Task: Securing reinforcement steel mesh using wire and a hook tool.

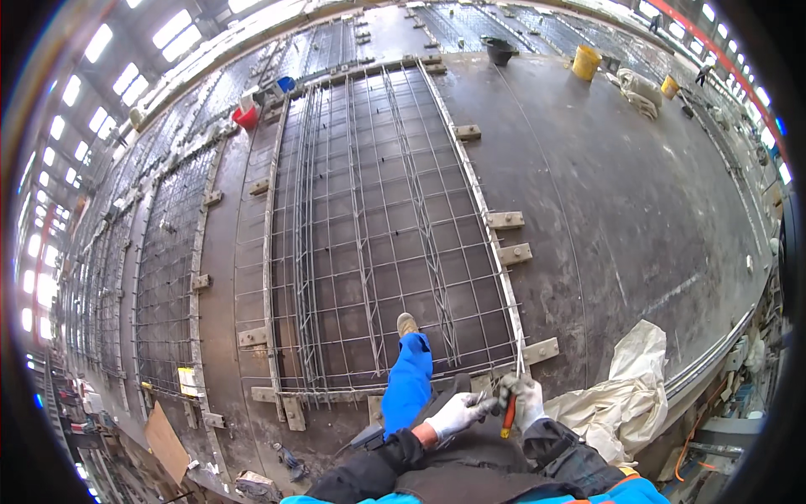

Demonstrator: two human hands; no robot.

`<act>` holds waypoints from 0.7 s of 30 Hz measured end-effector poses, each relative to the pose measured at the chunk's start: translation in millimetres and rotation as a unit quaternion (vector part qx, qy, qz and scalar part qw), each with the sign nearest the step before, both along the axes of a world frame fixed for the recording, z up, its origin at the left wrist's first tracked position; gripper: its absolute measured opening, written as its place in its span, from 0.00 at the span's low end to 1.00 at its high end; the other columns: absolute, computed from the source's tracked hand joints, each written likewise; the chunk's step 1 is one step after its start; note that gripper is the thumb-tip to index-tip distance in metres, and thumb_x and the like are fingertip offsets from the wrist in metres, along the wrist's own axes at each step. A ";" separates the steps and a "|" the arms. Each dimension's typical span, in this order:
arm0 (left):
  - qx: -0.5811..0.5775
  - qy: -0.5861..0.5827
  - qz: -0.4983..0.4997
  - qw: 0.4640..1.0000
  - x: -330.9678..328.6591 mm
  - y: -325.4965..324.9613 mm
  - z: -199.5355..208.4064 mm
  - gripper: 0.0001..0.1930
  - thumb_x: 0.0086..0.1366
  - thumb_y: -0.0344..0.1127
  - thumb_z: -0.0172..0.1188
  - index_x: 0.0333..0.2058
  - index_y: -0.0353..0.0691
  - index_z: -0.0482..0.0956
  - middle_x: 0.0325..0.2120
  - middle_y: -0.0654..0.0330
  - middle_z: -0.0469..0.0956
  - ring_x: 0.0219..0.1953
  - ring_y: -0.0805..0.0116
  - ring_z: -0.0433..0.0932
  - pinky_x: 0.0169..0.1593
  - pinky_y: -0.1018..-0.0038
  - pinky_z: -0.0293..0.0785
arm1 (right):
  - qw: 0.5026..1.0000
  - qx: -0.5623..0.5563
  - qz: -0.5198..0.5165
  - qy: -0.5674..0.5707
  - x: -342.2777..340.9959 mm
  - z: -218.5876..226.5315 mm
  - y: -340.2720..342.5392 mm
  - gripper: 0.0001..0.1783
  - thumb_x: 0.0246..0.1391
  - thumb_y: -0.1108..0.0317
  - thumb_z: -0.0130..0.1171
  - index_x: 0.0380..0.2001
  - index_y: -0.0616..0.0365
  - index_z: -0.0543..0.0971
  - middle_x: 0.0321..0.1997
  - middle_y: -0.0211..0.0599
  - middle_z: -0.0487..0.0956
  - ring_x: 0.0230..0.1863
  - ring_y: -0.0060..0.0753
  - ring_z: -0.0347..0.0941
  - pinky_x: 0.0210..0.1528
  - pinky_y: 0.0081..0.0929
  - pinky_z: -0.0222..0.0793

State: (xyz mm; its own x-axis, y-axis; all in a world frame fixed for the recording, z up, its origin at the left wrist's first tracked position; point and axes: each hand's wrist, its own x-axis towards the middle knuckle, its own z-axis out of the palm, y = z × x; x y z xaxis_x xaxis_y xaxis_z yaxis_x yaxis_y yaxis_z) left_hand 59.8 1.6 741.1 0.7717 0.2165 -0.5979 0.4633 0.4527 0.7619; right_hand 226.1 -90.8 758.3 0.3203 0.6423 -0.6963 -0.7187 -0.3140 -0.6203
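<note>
Both my hands wear whitish work gloves with grey, dirty fingers and are close together in front of my body. My left hand [460,413] has its fingers drawn together, and what they hold is too small to tell. Beside it, my right hand [526,401] grips a hand tool with an orange-and-yellow handle [509,417] pointing down toward me; its working end is hidden. Just beyond both hands is a steel reinforcement mesh [395,220] with lattice girders [417,197], inside a formwork frame [467,172]. My blue-trousered leg [406,378] reaches to the mesh's near edge.
Clamping blocks [506,220] line the frame. A crumpled cream sheet [625,391] lies at right. Farther off stand a black bucket [499,52], yellow bucket [586,62] and red bucket [245,117]. More mesh [172,252] lies left, near a brown board [165,443].
</note>
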 end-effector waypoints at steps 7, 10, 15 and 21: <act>0.041 -0.041 -0.018 0.998 3.7 148.0 8.2 0.22 0.70 0.57 0.56 0.40 0.41 0.84 0.25 0.70 0.75 0.28 0.81 0.68 0.34 0.76 0.68 | 0.985 -0.102 0.106 -0.094 6.1 25.7 152.6 0.08 0.60 0.65 0.62 0.33 0.58 0.81 0.22 0.29 0.78 0.15 0.19 0.69 0.18 0.18 0.62; 0.025 -0.053 0.000 0.998 -0.2 216.3 37.3 0.22 0.70 0.56 0.57 0.38 0.42 0.85 0.24 0.71 0.76 0.29 0.82 0.69 0.34 0.77 0.68 | 0.984 -0.099 0.100 -0.105 3.5 41.4 218.7 0.08 0.59 0.66 0.62 0.29 0.58 0.80 0.20 0.27 0.77 0.14 0.18 0.68 0.17 0.18 0.61; 0.053 -0.067 0.006 0.996 -4.4 306.2 50.1 0.22 0.71 0.55 0.56 0.38 0.41 0.85 0.24 0.69 0.76 0.29 0.80 0.70 0.35 0.77 0.68 | 0.998 -0.054 0.018 -0.027 1.7 74.4 314.4 0.05 0.52 0.73 0.60 0.33 0.62 0.79 0.21 0.33 0.75 0.16 0.26 0.69 0.18 0.25 0.65; 0.103 -0.048 -0.010 0.993 8.2 376.9 41.1 0.22 0.72 0.55 0.54 0.37 0.41 0.84 0.25 0.67 0.76 0.28 0.77 0.70 0.36 0.75 0.69 | 0.998 0.019 -0.029 -0.052 47.6 71.6 397.0 0.08 0.55 0.68 0.59 0.36 0.58 0.77 0.23 0.27 0.73 0.18 0.23 0.67 0.20 0.23 0.65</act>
State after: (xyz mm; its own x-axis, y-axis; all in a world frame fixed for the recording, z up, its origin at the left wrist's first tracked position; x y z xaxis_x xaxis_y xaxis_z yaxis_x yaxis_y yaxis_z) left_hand 68.0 378.5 782.2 0.8281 0.3111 -0.4663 0.3920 0.2733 0.8784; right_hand 273.7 306.2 829.9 0.4266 0.6465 -0.6325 -0.6657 -0.2489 -0.7035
